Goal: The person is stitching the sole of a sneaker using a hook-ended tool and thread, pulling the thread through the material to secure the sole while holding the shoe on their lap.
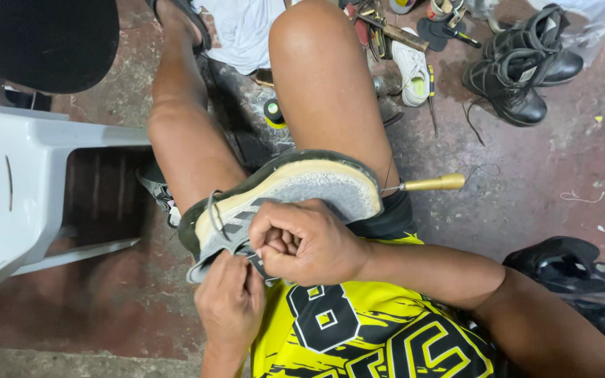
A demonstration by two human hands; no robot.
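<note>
Shoe (281,199), sole-up across the thigh, judged light with stiff sole and soft upper; right hand (306,241) fisted over its edge, left hand (229,301) pinching the upper.

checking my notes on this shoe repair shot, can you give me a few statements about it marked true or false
1. The shoe rests sole-up on the person's lap. True.
2. The right hand is a closed fist at the shoe's edge. True.
3. The left hand holds a hammer. False: its fingers pinch the shoe's edge.
4. A wooden-handled tool lies beside the right thigh. True.
5. The black boots sit on the grey plastic chair. False: they stand on the floor.
</note>
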